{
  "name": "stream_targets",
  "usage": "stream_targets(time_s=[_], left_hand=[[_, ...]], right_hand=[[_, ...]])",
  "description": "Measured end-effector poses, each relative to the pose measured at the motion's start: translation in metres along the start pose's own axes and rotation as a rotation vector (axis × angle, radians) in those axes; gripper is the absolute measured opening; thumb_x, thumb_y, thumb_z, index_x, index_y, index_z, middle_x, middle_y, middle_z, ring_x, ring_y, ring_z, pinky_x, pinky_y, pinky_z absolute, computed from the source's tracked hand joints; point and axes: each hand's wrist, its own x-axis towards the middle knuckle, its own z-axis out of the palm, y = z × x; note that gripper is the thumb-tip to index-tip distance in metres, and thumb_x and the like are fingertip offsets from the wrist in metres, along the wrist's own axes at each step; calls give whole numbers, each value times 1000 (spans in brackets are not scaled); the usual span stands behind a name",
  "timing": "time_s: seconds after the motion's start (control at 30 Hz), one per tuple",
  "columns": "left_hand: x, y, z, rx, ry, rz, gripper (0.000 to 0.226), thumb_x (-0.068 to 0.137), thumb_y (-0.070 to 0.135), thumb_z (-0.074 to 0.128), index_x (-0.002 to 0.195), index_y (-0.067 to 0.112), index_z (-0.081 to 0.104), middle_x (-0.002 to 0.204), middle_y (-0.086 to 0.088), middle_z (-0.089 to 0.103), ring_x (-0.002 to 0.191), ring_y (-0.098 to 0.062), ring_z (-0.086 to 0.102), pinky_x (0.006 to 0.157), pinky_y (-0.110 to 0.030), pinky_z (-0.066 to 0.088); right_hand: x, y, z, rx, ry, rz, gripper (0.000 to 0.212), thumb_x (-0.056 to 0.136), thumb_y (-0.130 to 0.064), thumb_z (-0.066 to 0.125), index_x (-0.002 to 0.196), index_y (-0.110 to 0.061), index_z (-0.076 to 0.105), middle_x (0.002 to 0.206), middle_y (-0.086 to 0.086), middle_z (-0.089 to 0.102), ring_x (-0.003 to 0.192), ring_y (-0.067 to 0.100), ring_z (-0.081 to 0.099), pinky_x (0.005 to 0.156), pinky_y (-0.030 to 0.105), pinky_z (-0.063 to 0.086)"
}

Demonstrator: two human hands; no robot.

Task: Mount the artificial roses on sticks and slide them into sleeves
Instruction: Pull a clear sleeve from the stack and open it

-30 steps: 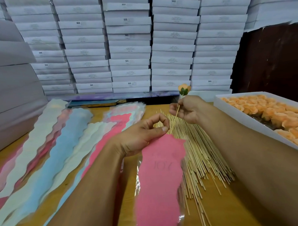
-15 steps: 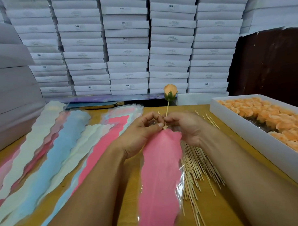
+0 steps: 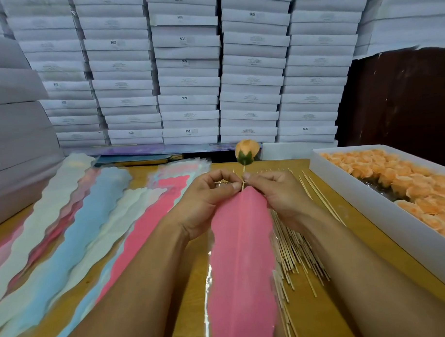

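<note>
the stick (image 3: 243, 179) is going down into the mouth of the pink sleeve (image 3: 240, 243), and i think its tip is risking to catch on the thin film and crumple or pierce it if the mouth is not held wide; the rose (image 3: 246, 151) may also be tilting or slipping off the stick if it is pushed too hard. the left hand (image 3: 212, 194) is pinching the sleeve's top edge, thumb and forefinger together. the right hand (image 3: 275, 191) is pinching the stick just under the rose, fingers curled. all this is happening near the middle of the table (image 3: 320, 313), toward its far edge, with the loose sticks (image 3: 292, 251) lying just beside the sleeve
</note>
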Motion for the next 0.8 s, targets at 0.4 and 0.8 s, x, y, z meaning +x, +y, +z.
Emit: stream_targets(time_s=[0.4,0.8], left_hand=[[-1,-4,5,24,-150,-75,6,82,5,67,85,10,64,80,2,70,65,-8,65,58,-20,52],[2,-5,6,156,33,30,7,81,19,69,77,24,69,81,2,63,67,-9,59,60,-21,48]], right_hand=[[4,-9,-13,673,68,379,20,100,-24,58,109,-7,62,96,16,76,73,22,75,63,34,62],[-1,-9,-9,377,24,401,15,94,-22,58,99,-15,70,79,3,69,68,15,61,64,32,47]])
